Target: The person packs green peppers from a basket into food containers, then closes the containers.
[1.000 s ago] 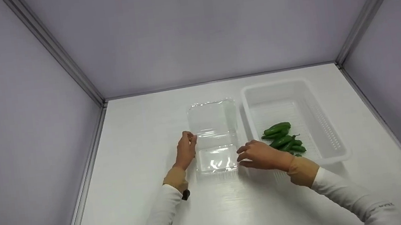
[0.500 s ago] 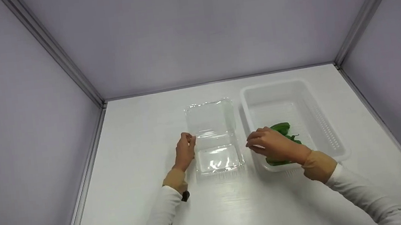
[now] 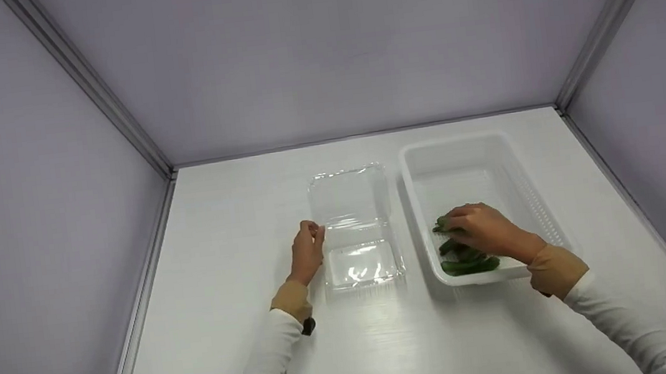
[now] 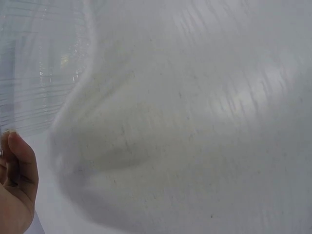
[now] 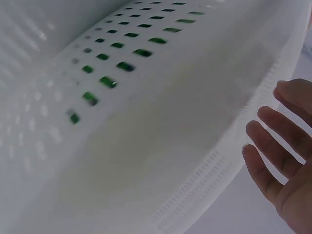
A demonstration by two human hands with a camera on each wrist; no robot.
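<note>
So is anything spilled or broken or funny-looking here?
Nothing stands out. The green peppers are all inside the white basket, the clear clamshell box lies open and flat on the table, and nothing is spilled.

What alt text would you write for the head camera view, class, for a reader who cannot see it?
A person's right hand reaches onto green peppers in a white perforated basket, while the left hand holds the left edge of an open clear plastic clamshell box beside it on a white table.
</note>
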